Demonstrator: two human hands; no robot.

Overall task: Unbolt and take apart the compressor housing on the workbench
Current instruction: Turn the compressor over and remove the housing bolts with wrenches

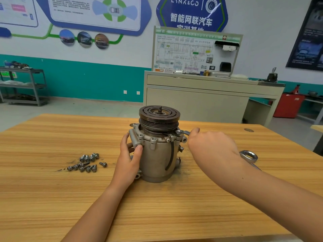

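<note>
Workshop room, teal-banded wall, trainer cabinet point(195, 100) with a wiring-diagram board behind. Wooden worktop point(52, 198) carries the compressor point(157, 158), upright at centre, pulley point(159, 117) on top. Left hand point(129, 156) braces the housing's left side: thumb curled over a cast boss, fingers wrapped round behind. Right hand point(209, 145) is at the upper right flange, grip closed round a small spanner point(183, 132). Its head looks seated on a flange bolt, but the hand hides the handle. Loose bolts point(86, 162) are piled on the worktop left of the compressor, apart from it. Ring end of a larger spanner point(249, 156) lies on the right, partly behind the right forearm.
</note>
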